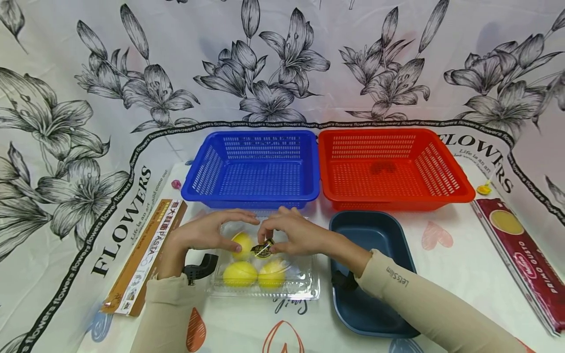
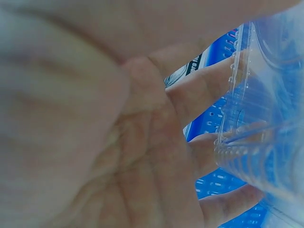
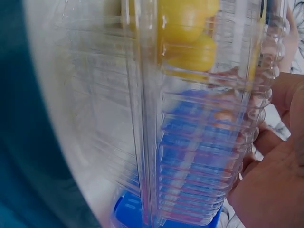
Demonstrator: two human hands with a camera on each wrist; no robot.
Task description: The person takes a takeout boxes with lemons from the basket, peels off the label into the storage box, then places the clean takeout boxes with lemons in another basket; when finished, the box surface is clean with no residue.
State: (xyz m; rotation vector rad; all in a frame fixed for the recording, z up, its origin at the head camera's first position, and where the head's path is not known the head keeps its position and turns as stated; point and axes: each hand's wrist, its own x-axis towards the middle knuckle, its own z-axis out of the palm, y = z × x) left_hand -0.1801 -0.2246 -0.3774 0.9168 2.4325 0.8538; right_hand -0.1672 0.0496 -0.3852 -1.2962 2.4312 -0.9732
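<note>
A clear plastic clamshell box (image 1: 304, 282) lies closed-looking on the cloth, with three round yellow lemon-like fruits (image 1: 240, 273) visible through it. On its lid sits a dark label (image 1: 263, 249) with gold print. My left hand (image 1: 214, 230) arches over the box's upper left side; in the left wrist view its spread fingers (image 2: 204, 92) reach along the clear wall. From the right, my right hand (image 1: 293, 230) bends over the lid, index finger and thumb at the label. Whether they pinch it is hidden; the right wrist view shows ridged plastic (image 3: 190, 156) beside the palm.
Behind the box stand a blue basket (image 1: 251, 203) and a red basket (image 1: 397, 202). A dark blue tray (image 1: 371, 314) lies under the right forearm. At left is a brown-and-white pasta box (image 1: 145, 260), at far right a dark red box (image 1: 521, 260).
</note>
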